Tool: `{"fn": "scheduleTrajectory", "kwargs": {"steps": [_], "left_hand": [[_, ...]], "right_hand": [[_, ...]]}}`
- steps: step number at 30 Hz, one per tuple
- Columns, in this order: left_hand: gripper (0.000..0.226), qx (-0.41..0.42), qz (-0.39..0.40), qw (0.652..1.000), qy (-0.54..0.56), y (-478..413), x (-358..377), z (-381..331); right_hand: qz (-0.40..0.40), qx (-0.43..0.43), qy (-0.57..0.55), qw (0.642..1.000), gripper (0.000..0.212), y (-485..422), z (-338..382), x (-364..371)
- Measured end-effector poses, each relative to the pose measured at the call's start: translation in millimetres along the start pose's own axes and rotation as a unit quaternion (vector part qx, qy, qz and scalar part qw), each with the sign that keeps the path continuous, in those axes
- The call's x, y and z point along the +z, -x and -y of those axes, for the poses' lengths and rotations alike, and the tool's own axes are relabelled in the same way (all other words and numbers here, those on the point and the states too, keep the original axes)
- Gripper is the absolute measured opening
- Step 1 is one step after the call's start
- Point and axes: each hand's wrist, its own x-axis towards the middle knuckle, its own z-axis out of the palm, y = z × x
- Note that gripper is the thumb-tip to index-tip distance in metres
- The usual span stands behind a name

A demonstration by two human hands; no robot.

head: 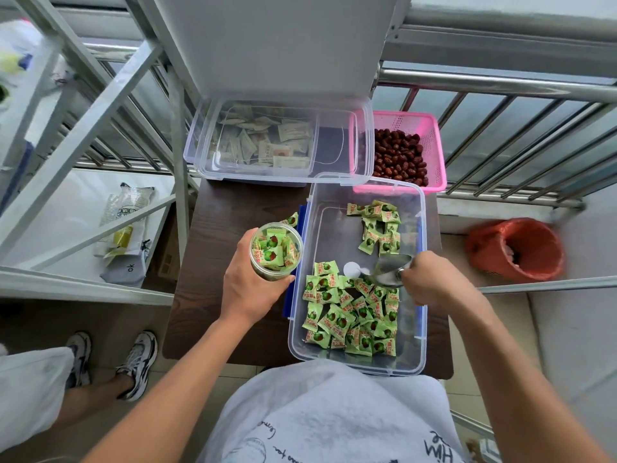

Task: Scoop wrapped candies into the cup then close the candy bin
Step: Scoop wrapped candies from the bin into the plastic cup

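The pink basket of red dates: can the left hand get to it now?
Probably not yet: the left hand holds the cup, and the pink basket sits far right, beyond the open candy bin.

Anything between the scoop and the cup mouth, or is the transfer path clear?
Nothing visible blocks it. The cup, held in the left hand, sits open-topped just outside the candy bin, already nearly full. The right hand holds the metal scoop inside the bin; only the bin's left wall lies between them.
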Motion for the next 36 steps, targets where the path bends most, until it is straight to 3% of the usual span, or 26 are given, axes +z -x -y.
{"fn": "scheduleTrajectory", "kwargs": {"steps": [9, 15, 24, 31, 36], "left_hand": [[0.106, -0.004, 0.002, 1.0, 0.001, -4.3, 3.1, -0.3], [0.105, -0.003, -0.001, 1.0, -0.002, -9.1, 5.5, -0.9], [0.106, -0.009, 0.001, 1.0, 0.008, -10.3, 9.2, 2.7], [0.107, -0.01, -0.002, 1.0, 0.002, -8.7, 7.3, 3.1], [0.106, -0.008, 0.002, 1.0, 0.004, -9.1, 5.4, 2.4]], "right_hand": [[-0.093, -0.009, -0.091, 0.991, 0.036, -41.2, 6.2, 38.5], [-0.103, -0.031, -0.146, 0.983, 0.031, -67.3, 15.3, 48.8], [-0.175, -0.065, -0.087, 0.979, 0.019, -64.9, 17.0, 66.1], [-0.072, -0.068, -0.216, 0.971, 0.025, -85.8, 32.7, 79.6], [-0.076, -0.074, -0.299, 0.948, 0.02, -80.4, 21.1, 84.7]]}}
